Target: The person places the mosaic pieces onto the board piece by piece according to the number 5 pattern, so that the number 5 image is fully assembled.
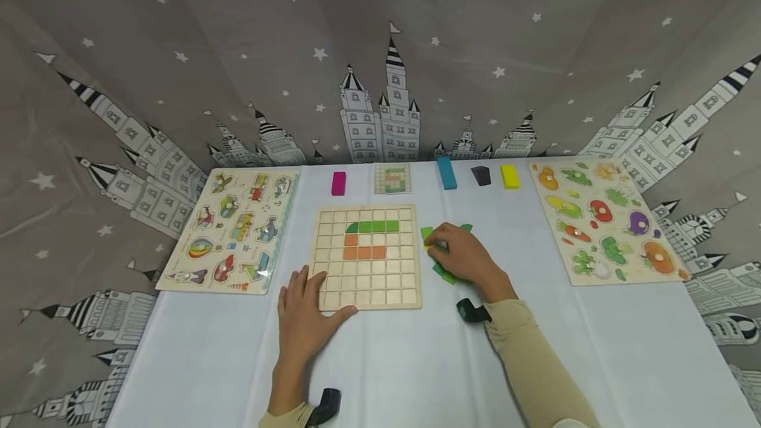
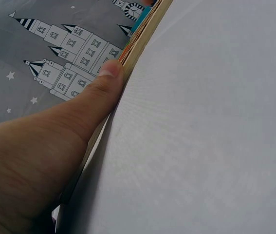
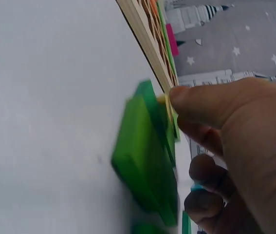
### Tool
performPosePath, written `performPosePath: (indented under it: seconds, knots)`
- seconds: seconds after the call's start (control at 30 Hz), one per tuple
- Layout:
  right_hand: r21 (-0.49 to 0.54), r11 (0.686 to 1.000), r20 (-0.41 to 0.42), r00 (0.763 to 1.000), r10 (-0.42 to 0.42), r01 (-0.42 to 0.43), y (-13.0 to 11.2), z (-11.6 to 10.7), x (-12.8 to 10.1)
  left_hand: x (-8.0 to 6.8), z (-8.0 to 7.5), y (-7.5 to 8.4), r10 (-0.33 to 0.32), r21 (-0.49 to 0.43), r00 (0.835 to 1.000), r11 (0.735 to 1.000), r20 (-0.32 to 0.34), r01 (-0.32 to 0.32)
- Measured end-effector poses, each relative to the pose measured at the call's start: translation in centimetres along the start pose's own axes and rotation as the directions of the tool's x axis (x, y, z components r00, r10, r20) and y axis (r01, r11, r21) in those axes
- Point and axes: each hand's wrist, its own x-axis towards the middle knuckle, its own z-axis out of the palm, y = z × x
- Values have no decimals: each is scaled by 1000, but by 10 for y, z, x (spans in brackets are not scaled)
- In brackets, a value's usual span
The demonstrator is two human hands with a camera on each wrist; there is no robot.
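A wooden grid board [image 1: 410,289] lies on the white table, with green tiles [image 1: 379,226] in one row and orange tiles [image 1: 365,252] below them. My left hand [image 1: 304,316] rests at its lower left corner, fingers spread over the left edge and thumb along the near edge. In the left wrist view the thumb [image 2: 109,70] touches the board's side. To the right of the board, my right hand [image 1: 464,253] is over a small pile of green pieces [image 1: 442,274]. Its thumb and forefinger pinch a small yellow piece [image 3: 162,99], mostly hidden by the fingertips.
A small pattern card [image 1: 392,178] lies behind the board. Along the back are a magenta block [image 1: 338,183], a blue block [image 1: 446,173], a black block [image 1: 481,176] and a yellow block [image 1: 510,177]. A vehicle puzzle [image 1: 234,230] lies left, a vegetable puzzle [image 1: 606,223] right.
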Motion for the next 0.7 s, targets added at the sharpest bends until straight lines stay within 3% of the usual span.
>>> performPosePath:
  seconds: [0.47,0.7]
  knots:
    - [-173,977,-46,992,115,-122,4,-8,3,1,1,-1,0,1,1000,1000,6,0]
    - [-159,970,-106,980,170,-186,10,-17,5,0,-1,0,-3,-4,1000,1000,8,3]
